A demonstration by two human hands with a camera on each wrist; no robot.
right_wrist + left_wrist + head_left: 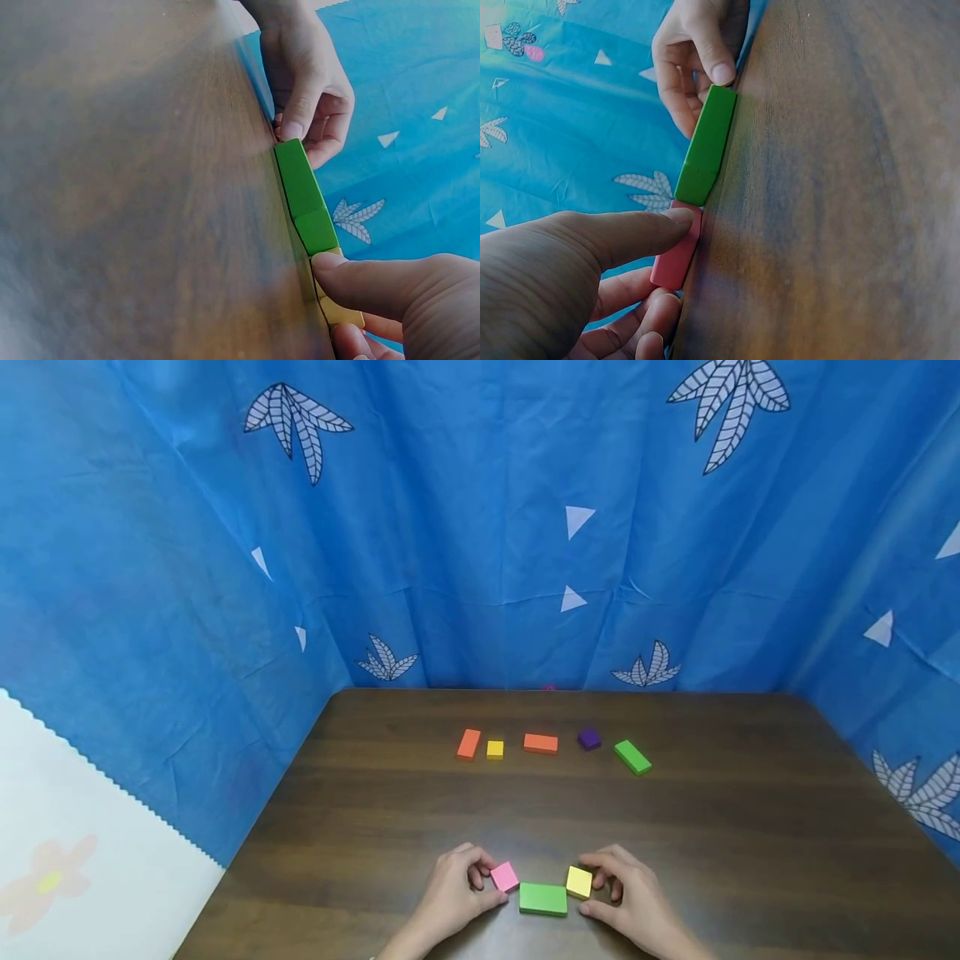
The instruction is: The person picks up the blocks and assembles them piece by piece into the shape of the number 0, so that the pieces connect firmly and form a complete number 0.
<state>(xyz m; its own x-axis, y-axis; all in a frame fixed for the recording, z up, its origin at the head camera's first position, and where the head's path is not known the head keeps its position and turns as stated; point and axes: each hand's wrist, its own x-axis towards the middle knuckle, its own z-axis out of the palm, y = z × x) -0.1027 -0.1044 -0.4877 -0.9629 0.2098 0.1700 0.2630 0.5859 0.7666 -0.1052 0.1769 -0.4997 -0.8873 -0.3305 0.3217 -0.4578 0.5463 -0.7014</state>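
Observation:
A green rectangular block (543, 899) lies flat near the front of the table, between both hands. My left hand (454, 893) pinches a small pink block (505, 877) between thumb and fingers at the green block's left end. On the other side, my right hand (632, 897) grips a small yellow block (579, 882) by its edges, close to the green block's right end. The left wrist view has the thumb on the pink block (678, 251), beside the green block (709, 146). In the right wrist view, fingers partly cover the yellow block (341, 311).
Farther back on the brown table (375, 827) lie two orange blocks, one tilted (468, 744) and one level (541, 743). A small yellow-orange block (495, 750), a purple block (589, 739) and a second green block (633, 757) share that row. Blue curtain (480, 527) surrounds the table.

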